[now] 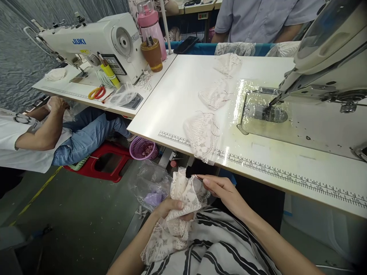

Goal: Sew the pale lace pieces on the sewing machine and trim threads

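Over my lap, my left hand [169, 209] is closed round a bunch of cream lace fabric [183, 202], thumb on top, with folds hanging below the fist. My right hand [225, 191] pinches the upper right corner of the same lace between thumb and forefinger, where a dark thread runs along the edge. Three lace pieces with dark thread ends lie in a row on the white sewing table: a near lace piece [202, 133], a middle lace piece [214, 94] and a far lace piece [228, 64].
A sewing machine [329, 103] stands on the right of the table. Another machine [94, 46] is at the left, with scissors [96, 93] and a pink bottle [151, 26] nearby. A seated person [37, 137], a purple basket [140, 149] and a clear plastic bag [150, 181] are lower left.
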